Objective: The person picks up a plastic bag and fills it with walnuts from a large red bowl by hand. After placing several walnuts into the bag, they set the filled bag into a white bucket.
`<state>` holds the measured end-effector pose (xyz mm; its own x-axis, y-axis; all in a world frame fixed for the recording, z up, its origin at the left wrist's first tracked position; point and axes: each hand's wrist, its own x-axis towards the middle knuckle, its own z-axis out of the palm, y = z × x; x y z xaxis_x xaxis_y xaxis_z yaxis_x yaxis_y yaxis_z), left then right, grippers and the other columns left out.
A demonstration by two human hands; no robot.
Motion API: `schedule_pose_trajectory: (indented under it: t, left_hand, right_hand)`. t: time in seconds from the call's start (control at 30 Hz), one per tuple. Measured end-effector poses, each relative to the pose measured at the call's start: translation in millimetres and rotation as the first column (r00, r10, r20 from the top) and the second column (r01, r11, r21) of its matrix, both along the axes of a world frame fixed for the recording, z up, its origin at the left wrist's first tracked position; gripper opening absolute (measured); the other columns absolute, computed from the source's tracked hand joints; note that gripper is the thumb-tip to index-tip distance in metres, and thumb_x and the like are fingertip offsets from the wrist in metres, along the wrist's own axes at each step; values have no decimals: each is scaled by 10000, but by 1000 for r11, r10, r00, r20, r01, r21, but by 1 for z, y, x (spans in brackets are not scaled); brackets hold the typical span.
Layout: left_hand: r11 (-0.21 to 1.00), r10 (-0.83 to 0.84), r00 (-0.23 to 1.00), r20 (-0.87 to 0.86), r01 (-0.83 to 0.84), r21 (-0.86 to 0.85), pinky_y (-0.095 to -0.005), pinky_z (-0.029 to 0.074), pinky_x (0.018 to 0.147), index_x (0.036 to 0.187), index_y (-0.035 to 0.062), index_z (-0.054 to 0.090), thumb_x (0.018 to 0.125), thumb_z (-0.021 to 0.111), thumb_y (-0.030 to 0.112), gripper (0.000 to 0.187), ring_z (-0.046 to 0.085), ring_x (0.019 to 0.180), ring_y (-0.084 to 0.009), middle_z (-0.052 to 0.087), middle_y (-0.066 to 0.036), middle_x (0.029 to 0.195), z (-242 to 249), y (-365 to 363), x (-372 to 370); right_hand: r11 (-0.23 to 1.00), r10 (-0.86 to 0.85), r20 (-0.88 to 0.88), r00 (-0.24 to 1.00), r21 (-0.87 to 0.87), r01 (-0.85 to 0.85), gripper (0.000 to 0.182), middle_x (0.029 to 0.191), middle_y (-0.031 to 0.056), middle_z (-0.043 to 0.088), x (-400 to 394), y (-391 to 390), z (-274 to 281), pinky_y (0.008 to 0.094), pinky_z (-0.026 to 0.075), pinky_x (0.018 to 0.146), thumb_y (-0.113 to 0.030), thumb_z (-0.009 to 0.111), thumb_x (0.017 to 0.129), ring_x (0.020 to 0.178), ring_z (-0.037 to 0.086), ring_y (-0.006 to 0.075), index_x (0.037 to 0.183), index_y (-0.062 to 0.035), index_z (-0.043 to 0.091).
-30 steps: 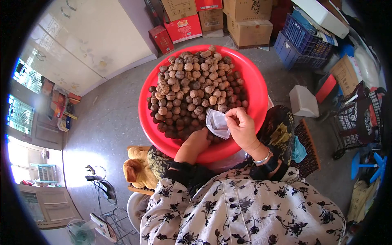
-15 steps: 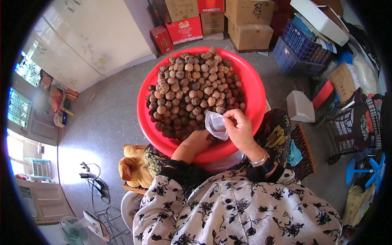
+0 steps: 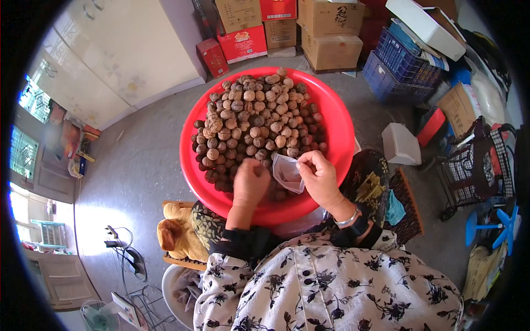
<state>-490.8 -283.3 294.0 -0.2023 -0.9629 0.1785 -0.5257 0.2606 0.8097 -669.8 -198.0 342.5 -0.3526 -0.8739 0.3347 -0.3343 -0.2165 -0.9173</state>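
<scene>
A heap of brown walnuts fills much of a wide red basin in front of me. My right hand pinches the rim of a small translucent plastic bag over the basin's near side. The bag's mouth hangs open, and I cannot make out what is inside. Left of the bag, my left hand is curled above the near walnuts with its fingers closed. Its fingertips are turned away, so whatever they hold is hidden.
Cardboard boxes and blue crates stand beyond the basin. A white bucket with dark contents sits at my lower left, near a yellow plush cover. Cables lie on the floor, and a checked trolley bag is at right.
My left hand has come up and left from beside the bag's base to over the near walnuts. The right hand still holds the bag. The whole view has shifted slightly.
</scene>
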Motion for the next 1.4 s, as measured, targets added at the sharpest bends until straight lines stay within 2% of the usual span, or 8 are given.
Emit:
schedule_pose_trajectory:
  t: [0.07,0.2,0.37,0.47,0.67,1.07,1.13,1.4]
  left_hand:
    - [998,70,856,-512,-60,36,-248,486,567,1009,55,604,894,702,160,184,559,619,-101,651,-23,820,27,-1,-1]
    - [881,-20,670,-742,362,303,-172,391,468,1107,70,606,946,666,168,198,488,533,-32,685,-18,936,55,13,10]
    - [877,-411,908,-83,419,235,-276,523,581,1137,57,636,915,690,180,259,649,694,-126,708,-78,904,41,24,-7]
    - [920,-380,925,-17,380,93,-382,549,717,1021,52,663,874,707,242,244,699,827,-318,699,-182,910,44,28,-11]
    - [879,-475,879,-44,472,-65,-400,553,711,997,64,666,873,696,219,201,691,836,-349,701,-170,918,48,30,-8]
    - [965,-186,980,-71,168,-199,-322,516,657,1010,61,675,852,712,87,164,635,761,-245,655,-106,940,54,24,7]
    - [897,12,974,225,89,-433,-400,512,788,979,72,673,799,731,83,190,626,888,-318,658,-122,990,51,15,24]
    - [982,77,708,702,69,-177,-488,445,931,1014,126,687,731,711,139,284,568,1069,-382,590,-143,1122,45,-7,84]
  right_hand:
    - [1000,-7,6,1000,-24,7,90,766,43,628,-1,-1,-1,267,491,602,21,655,874,668,603,111,924,-11,587]
    - [1000,-7,-53,999,-14,6,96,784,64,641,-1,-1,-1,282,508,636,24,658,870,695,626,134,928,-7,589]
    - [1000,0,-54,999,0,0,97,792,71,647,-2,1,2,290,516,652,24,658,870,714,643,147,932,-10,591]
    - [1000,6,-50,999,-7,-7,90,792,69,647,-1,1,3,291,514,650,17,657,874,712,644,152,927,-14,593]
    - [999,-40,-57,998,-32,39,71,816,-35,581,-2,1,-3,196,443,622,17,625,925,711,521,20,956,-35,587]
    - [999,-34,-30,999,-23,33,89,793,53,630,0,2,4,275,497,639,32,645,873,706,611,116,918,-15,585]
    - [999,-31,-4,1000,-26,30,92,793,52,631,0,1,3,270,497,637,36,645,870,701,611,113,919,-14,585]
    - [999,-14,24,1000,-33,14,103,790,57,634,0,1,1,265,502,649,46,642,862,711,615,115,930,-10,589]
